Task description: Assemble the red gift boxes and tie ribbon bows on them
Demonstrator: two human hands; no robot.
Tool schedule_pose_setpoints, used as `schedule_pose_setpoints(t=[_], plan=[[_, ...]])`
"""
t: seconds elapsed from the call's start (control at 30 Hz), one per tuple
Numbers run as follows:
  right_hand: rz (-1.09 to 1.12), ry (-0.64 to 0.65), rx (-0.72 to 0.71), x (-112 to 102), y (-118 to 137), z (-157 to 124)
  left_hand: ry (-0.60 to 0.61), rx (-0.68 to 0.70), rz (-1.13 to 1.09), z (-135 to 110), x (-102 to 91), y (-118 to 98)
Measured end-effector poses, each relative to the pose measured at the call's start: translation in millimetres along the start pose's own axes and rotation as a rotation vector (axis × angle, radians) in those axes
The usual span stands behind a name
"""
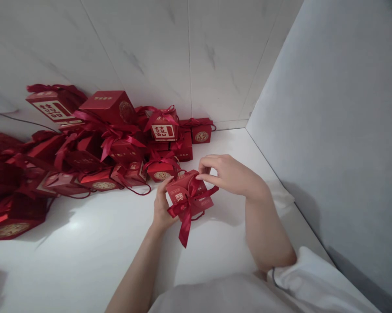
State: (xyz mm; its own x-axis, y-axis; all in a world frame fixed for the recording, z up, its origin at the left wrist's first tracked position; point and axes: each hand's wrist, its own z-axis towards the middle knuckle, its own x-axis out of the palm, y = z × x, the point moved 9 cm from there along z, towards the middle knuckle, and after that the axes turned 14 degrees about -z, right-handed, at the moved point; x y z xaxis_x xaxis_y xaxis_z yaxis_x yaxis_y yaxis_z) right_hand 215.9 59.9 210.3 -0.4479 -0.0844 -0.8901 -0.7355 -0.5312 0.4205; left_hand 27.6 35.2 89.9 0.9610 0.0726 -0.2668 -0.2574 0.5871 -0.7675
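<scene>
A red gift box (176, 191) with gold print is tilted over the white tabletop, a dark red ribbon bow (190, 199) tied across its top. My left hand (162, 206) grips the box along its left side, thumb near the upper corner. Fingers curled, my right hand (227, 174) pinches at the box's upper right edge, where a loop of the ribbon reaches the fingertips. One ribbon tail hangs down in front, and a thin red cord handle shows below the box. The left fingers behind the box are hidden.
Many similar red boxes with ribbons (117, 148) are piled along the wall, at the left and behind my hands. A marbled wall panel (157, 52) stands at the back, a plain pale wall (339, 108) at the right. A dark cable (20, 119) runs at far left.
</scene>
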Motion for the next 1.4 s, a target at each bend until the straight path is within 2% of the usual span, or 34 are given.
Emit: schedule_pose_setpoints(t=[0.07, 0.17, 0.23, 0.3, 0.37, 0.43, 0.53, 0.63, 0.87, 1.13, 1.27, 1.4], plan=[[-0.007, -0.058, 0.045, -2, -1, 0, 0.015, -0.024, -0.049, -1, 1.0, 4], [0.022, -0.204, 0.084, -9, 6, 1, -0.081, -0.054, -0.022, -2, -7.3, 11], [0.031, -0.265, 0.057, -10, 18, 2, -0.184, -0.040, 0.035, -3, -16.5, 10], [0.005, -0.274, -0.034, -6, 36, 4, -0.251, -0.026, 0.091, -4, -22.8, 9], [-0.052, -0.240, -0.152, 1, 54, 6, -0.247, -0.009, 0.140, -2, -23.3, 6], [-0.113, -0.176, -0.254, 12, 68, 6, -0.195, 0.046, 0.180, 1, -19.1, -1], [-0.181, -0.062, -0.331, 26, 79, 4, -0.133, 0.142, 0.213, 2, -13.0, -11], [-0.186, 0.029, -0.326, 31, 81, 1, -0.099, 0.164, 0.241, 3, -9.7, -14], [-0.251, 0.276, -0.152, 39, 69, -9, -0.036, 0.218, 0.306, 5, -2.0, -24], [-0.097, 0.429, -0.179, 60, 63, -10, 0.016, 0.249, 0.282, 2, 2.1, -24], [0.130, 0.479, -0.211, 53, 60, -9, -0.006, 0.253, 0.231, 4, -0.9, -27], [0.331, 0.513, -0.180, 41, 52, -13, -0.002, 0.172, 0.204, 6, -2.4, -25]])
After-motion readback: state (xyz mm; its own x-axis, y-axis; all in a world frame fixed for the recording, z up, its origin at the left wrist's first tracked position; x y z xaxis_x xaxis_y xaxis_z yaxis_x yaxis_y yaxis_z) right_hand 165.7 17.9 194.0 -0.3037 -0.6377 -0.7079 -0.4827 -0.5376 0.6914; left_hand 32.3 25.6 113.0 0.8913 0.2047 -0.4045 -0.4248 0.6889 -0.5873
